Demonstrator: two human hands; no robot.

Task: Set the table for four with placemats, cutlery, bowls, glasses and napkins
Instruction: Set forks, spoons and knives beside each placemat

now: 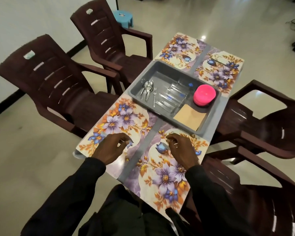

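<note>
Grey tray (209,124) fills the table's middle — bare placemats (119,123) lie at both ends.

A home dining area. A small table (140,150) under both hands carries floral mats (119,120). Brown plastic chairs (58,82) stand in pairs, two out past the left hand (109,147) and two beside the right hand (180,149). Just beyond the hands a grey tub (162,68) holds cutlery (147,90), glasses (172,96), pink bowls (204,94) and napkins (189,116). Around it are a glossy pale floor (211,17), a white wall (24,17) with dark skirting (75,48), and a blue stool (123,17) far beyond the left hand.
</note>
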